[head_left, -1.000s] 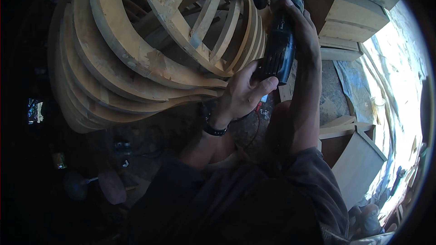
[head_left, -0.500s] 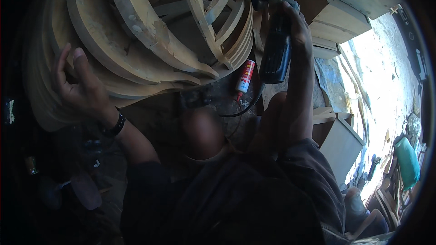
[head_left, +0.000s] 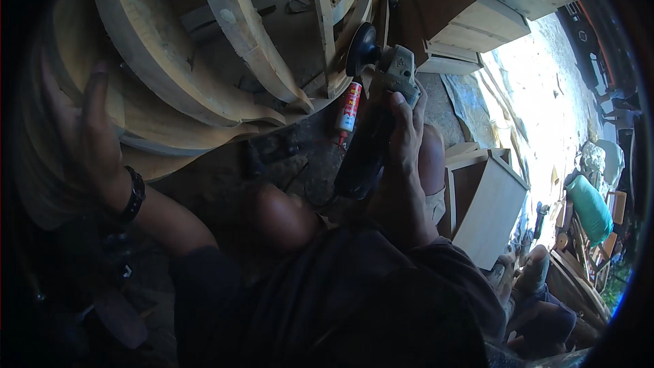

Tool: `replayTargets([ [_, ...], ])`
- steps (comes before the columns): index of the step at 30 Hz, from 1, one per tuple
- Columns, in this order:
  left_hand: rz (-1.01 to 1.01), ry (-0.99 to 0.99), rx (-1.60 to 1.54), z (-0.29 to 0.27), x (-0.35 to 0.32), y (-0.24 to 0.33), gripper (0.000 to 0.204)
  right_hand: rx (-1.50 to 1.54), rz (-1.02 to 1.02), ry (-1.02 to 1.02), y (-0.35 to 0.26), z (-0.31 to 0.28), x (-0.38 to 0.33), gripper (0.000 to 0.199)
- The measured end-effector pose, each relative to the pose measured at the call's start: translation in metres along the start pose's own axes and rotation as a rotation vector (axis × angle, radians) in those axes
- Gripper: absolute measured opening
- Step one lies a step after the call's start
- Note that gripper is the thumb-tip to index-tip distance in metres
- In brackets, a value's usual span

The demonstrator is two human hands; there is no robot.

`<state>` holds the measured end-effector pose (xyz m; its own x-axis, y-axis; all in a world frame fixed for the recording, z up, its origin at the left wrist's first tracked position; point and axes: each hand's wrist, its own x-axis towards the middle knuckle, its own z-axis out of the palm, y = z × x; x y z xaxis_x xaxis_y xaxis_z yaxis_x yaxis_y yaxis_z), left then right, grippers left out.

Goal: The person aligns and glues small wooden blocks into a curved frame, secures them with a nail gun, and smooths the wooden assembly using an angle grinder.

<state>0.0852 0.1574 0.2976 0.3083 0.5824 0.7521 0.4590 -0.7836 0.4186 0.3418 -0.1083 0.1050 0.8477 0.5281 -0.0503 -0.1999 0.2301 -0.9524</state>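
A large curved wooden frame point(head_left: 146, 48), built of bent slats, fills the upper left. At its left side is my left hand point(head_left: 95, 140), fingers stretched out along the outer slats and partly in shadow; whether it touches the wood I cannot tell. Wrapped round a dark angle grinder point(head_left: 371, 143) is my right hand point(head_left: 407, 129), the thumb lying along the tool's head. A round black disc point(head_left: 362, 49) on the grinder faces the frame's right end, and I cannot tell whether they touch. Close by the grinder is a red and white nozzle bottle point(head_left: 349, 110).
Wooden cabinets point(head_left: 463, 17) stand at the upper right, and a box-like wooden piece point(head_left: 494, 204) is beside my right arm. A green bundle point(head_left: 589, 210) and timber scraps lie far right. Another person's legs point(head_left: 538, 307) show at the lower right.
My right hand has drawn the grinder back toward me and tilted it, its disc lower now. My left hand has shifted left and lower along the frame. The whole view has shifted somewhat.
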Motion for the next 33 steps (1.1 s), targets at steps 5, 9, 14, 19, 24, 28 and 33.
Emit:
replayTargets([
  [5, 0.117, 0.019, 0.02, 0.006, -0.001, -0.011, 0.074, 0.042, -0.032, -0.009, -0.002, 0.015, 0.008, 0.076],
  [9, 0.12, 0.002, 0.023, 0.015, 0.003, -0.01, 0.074, 0.024, 0.007, -0.066, -0.01, 0.002, 0.045, 0.068],
  [14, 0.109, -0.02, 0.014, 0.025, 0.003, -0.01, 0.073, -0.005, -0.023, -0.04, 0.0, -0.016, 0.078, 0.036],
  [19, 0.082, -0.029, 0.021, 0.027, 0.003, -0.01, 0.073, 0.003, 0.063, -0.112, -0.02, -0.013, 0.1, 0.047],
  [24, 0.043, -0.001, 0.003, 0.028, 0.002, -0.01, 0.072, 0.064, 0.113, -0.191, -0.029, -0.026, 0.136, 0.041],
  [28, 0.015, 0.032, -0.023, 0.024, 0.001, -0.007, 0.072, 0.026, 0.108, -0.241, -0.031, -0.037, 0.174, 0.044],
  [33, -0.012, 0.052, -0.044, 0.022, 0.001, -0.004, 0.071, 0.039, 0.141, -0.244, -0.031, -0.038, 0.191, 0.046],
])
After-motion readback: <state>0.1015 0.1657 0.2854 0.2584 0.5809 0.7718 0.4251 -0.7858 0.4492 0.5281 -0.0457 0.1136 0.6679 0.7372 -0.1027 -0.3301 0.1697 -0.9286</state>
